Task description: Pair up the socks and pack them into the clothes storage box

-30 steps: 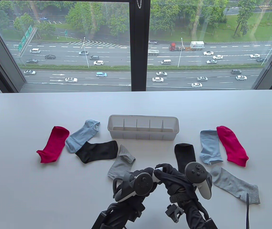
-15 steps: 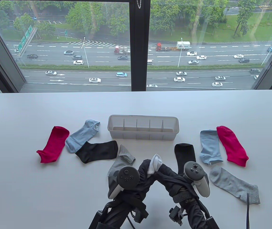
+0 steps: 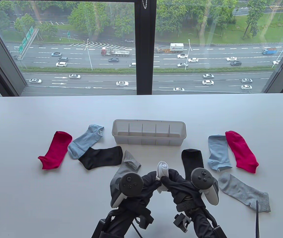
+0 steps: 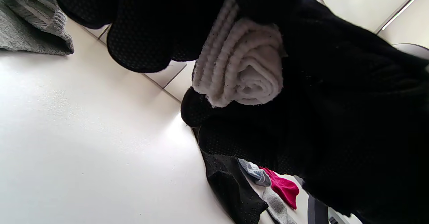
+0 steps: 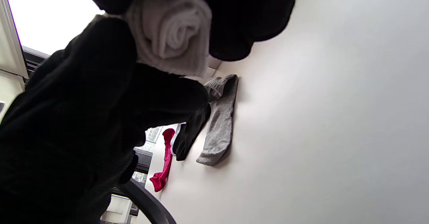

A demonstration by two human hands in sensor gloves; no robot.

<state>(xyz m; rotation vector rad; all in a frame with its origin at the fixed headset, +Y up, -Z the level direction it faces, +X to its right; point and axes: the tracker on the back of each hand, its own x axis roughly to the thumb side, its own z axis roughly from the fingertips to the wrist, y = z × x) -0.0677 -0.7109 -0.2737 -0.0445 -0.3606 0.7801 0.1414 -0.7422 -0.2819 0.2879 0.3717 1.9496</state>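
Both grips pinching white sock roll (image 3: 161, 171), rolled tighter, lower than half a second ago

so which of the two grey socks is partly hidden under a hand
The grey sock left of centre, beside the black sock: its lower end disappears under the left hand. The other grey sock, at the right, lies fully in view, clear of the right hand.

Crowding the near table on both sides, leaving an open lane up the middle.
Lying left of the lane: grey sock (image 3: 126, 169), black sock (image 3: 101, 156); lying right: black sock (image 3: 193, 162), light blue sock (image 3: 218, 152), grey sock (image 3: 245, 192). Showing bare table (image 3: 156, 156) between them, leading straight to the storage box (image 3: 149, 143), standing open-topped with compartments uncovered.
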